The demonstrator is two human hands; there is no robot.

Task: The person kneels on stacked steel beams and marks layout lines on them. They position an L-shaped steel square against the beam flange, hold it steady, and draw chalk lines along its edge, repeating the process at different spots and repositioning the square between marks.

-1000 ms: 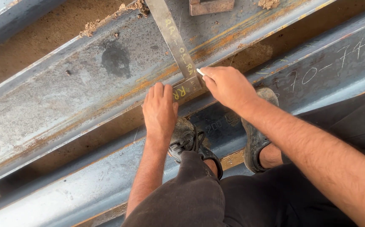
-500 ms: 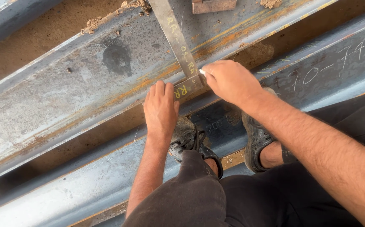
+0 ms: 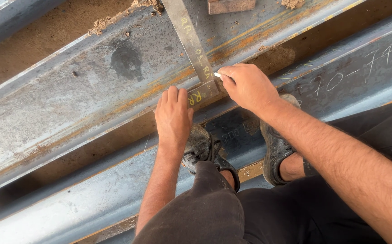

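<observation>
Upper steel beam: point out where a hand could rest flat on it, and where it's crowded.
Free: the steel beam left of the left hand, around the dark stain. Crowded: where the metal square crosses, with the right hand holding chalk beside it.

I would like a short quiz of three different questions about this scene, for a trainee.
1. True or false: the left hand presses flat on the steel beam.
2. The right hand holds: A) white chalk B) a hammer C) a brush.
3. Fill in: the chalk tip touches the edge of the metal ____.

Key: 1 true; 2 A; 3 strip.
</observation>
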